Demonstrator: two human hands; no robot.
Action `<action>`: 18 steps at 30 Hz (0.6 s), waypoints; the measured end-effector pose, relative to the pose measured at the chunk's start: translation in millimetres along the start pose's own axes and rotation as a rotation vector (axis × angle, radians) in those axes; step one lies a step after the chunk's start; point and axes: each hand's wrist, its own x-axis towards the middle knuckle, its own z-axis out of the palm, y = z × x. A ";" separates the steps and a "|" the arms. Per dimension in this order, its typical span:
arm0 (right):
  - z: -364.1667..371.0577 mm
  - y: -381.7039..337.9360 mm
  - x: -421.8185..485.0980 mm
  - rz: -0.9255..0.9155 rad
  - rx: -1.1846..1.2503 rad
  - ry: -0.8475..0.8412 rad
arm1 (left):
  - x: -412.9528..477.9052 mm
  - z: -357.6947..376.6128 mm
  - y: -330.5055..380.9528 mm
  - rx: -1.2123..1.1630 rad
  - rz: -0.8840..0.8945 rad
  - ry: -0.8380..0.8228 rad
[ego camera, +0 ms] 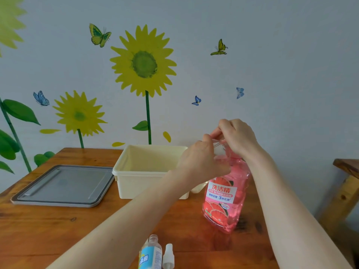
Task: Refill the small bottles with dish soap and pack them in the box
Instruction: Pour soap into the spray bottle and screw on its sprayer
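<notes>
Count: 1 box, cream, open, only its inner walls showing. 1 grey lid lies flat left of the box. 1 soap bottle holding pink liquid stands upright at the box's front right corner. 1 small bottle, uncapped, contents unclear, and 1 spray cap stand well in front of the box.

Left hand is curled round the soap bottle's neck. Right hand pinches its top, which is blurred.

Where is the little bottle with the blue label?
In the head view, the little bottle stands at the bottom edge on the wooden table, a white spray cap just right of it and the pink dish soap bottle farther back.
</notes>
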 end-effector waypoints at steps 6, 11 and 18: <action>-5.5 -7.7 1.4 0.013 0.009 -0.076 | -1.0 -8.2 4.1 0.016 0.003 -0.004; -7.1 -7.0 5.0 0.030 0.007 -0.045 | 3.1 -5.3 2.9 0.013 0.004 0.024; 1.2 -5.1 -2.8 0.020 -0.006 -0.017 | -1.6 0.1 -1.1 -0.012 -0.024 -0.014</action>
